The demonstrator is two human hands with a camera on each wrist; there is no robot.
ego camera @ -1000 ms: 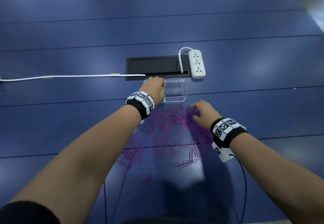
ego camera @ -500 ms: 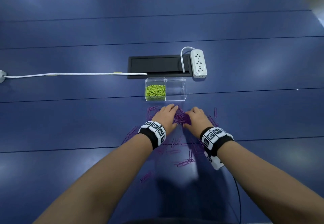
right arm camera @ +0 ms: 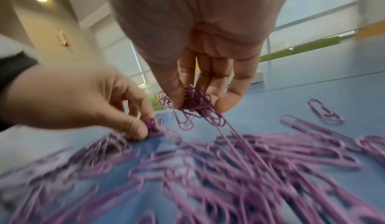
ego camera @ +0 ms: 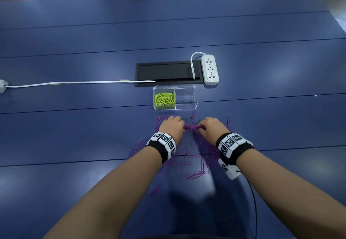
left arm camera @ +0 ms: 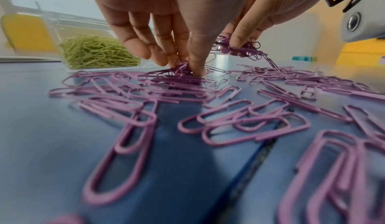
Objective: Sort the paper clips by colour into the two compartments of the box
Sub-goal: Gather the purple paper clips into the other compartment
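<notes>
My right hand (ego camera: 210, 127) and left hand (ego camera: 173, 127) each pinch a bunch of purple clips (right arm camera: 193, 100) off the tabletop (ego camera: 74, 136); the box's (ego camera: 194, 106) empty compartment (ego camera: 185, 97) lies straight ahead of my fingers (left arm camera: 195, 66), nearer the right.

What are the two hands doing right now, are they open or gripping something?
Left hand: pinches a bunch of purple paper clips on the table.
Right hand: pinches another bunch, lifted slightly.

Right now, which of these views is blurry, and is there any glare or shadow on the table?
Right wrist view: purple clips smeared by motion blur; left wrist view: nearest ones soft; head view: sharp, pale glare patches on the table, a shadow near the bottom edge.
</notes>
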